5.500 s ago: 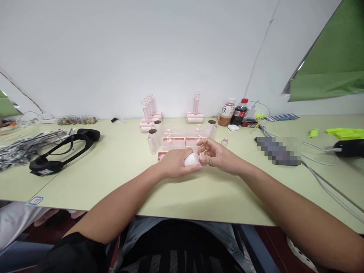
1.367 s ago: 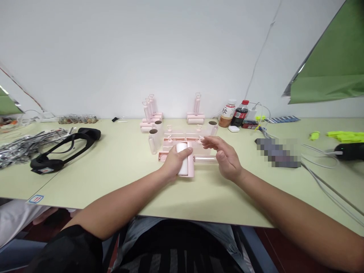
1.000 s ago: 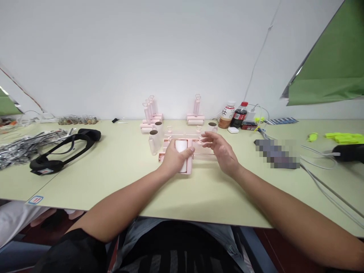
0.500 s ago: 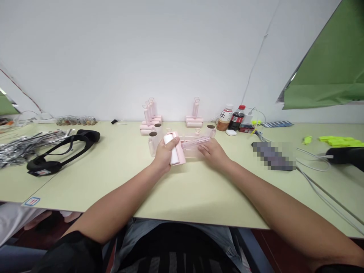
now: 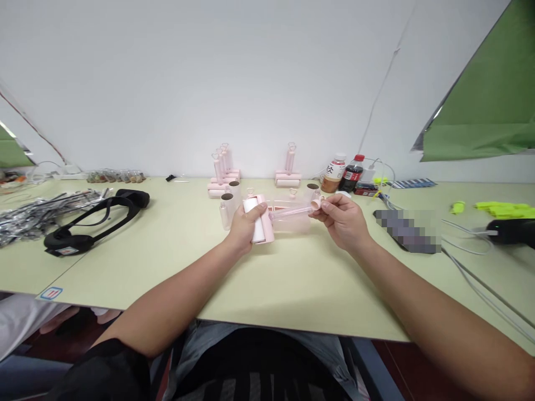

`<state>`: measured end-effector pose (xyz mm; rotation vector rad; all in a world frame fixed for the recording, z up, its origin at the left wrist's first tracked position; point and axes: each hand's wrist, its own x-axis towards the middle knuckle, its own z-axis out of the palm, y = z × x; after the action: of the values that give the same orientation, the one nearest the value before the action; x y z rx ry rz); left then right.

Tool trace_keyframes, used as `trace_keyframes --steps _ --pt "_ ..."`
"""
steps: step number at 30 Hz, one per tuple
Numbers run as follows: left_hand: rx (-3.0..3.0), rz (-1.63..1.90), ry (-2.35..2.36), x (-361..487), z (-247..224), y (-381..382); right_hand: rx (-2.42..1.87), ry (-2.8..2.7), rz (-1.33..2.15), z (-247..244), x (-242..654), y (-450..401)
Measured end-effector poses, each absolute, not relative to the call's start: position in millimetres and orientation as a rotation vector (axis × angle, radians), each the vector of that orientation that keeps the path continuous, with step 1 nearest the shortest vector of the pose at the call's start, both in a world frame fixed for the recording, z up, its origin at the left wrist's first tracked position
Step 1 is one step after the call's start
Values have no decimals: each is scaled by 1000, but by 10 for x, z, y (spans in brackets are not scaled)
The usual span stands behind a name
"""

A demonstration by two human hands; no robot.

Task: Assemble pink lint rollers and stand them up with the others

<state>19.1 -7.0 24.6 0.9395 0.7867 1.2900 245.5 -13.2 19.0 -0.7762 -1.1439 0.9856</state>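
Observation:
My left hand (image 5: 243,229) is closed around the head of a lint roller (image 5: 259,227), a white sticky roll in a pink cover, held above the table. Its clear pinkish handle (image 5: 291,212) points right toward my other hand. My right hand (image 5: 345,221) pinches a small pink round cap (image 5: 316,205) at the handle's far end; whether the cap is attached there I cannot tell. Behind the handle lies a clear pink case (image 5: 288,225), partly hidden. Spare rolls with brown cores stand close by: one roll (image 5: 226,213) beside my left hand, another roll (image 5: 312,191) behind the cap.
Pink lint rollers (image 5: 218,172) stand upright in a row at the back, with another roller (image 5: 289,167) to their right. Two drink bottles (image 5: 351,174), a blurred dark object (image 5: 405,229) and cables are on the right. A black head strap (image 5: 98,223) and silvery packets (image 5: 50,214) lie left.
My right hand has shifted right and turned, from along the clear handle to pinching the pink cap at its end. My left hand keeps its hold on the roller head.

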Motion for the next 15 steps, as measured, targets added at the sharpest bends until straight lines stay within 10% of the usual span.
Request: trace_keyframes --steps 15 --pt "1004 1209 855 170 251 -76 -826 -1457 1371 285 2540 -233"
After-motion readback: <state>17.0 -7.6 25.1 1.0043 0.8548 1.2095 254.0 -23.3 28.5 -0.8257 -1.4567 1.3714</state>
